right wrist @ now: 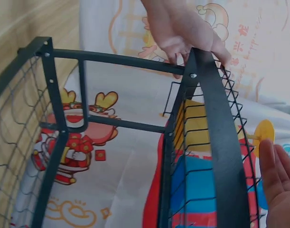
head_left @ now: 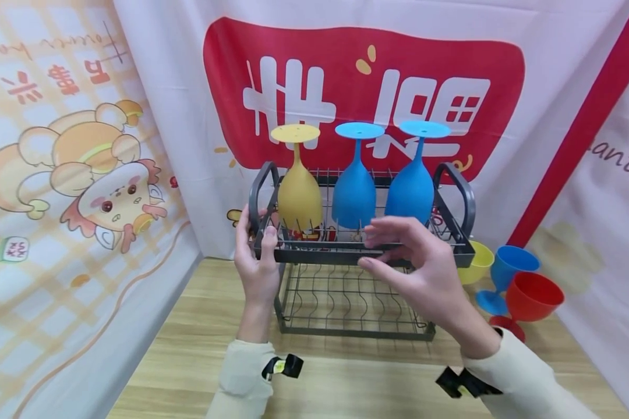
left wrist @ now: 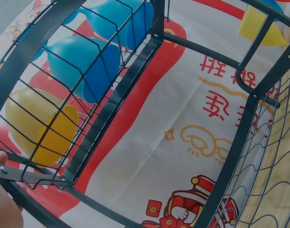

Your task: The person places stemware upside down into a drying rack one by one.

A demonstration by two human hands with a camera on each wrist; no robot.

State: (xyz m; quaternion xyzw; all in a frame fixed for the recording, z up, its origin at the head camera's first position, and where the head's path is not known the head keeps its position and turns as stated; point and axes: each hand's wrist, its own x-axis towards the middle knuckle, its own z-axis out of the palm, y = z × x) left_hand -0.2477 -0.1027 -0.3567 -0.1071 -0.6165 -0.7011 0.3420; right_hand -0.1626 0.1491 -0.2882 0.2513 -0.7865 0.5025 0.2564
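Observation:
A dark metal two-tier dish rack (head_left: 356,256) stands upright on the table. My left hand (head_left: 257,270) grips the front left corner of its upper tier, thumb on the front bar and fingers round the side. Upside down in that tier stand a yellow goblet (head_left: 300,195) and two blue goblets, one in the middle (head_left: 354,195) and one on the right (head_left: 410,189). Holding nothing, my right hand (head_left: 424,270) hovers at the front bar, fingers loosely bent and thumb apart. In the right wrist view, the right fingers (right wrist: 273,166) show beside the upper tier's wire side.
Right of the rack, a second yellow goblet (head_left: 477,262), another blue goblet (head_left: 513,265) and a red goblet (head_left: 534,295) stand upright on the wooden table (head_left: 199,337). Printed cloth (head_left: 162,87) hangs behind and at both sides. The lower tier (head_left: 356,297) holds nothing visible.

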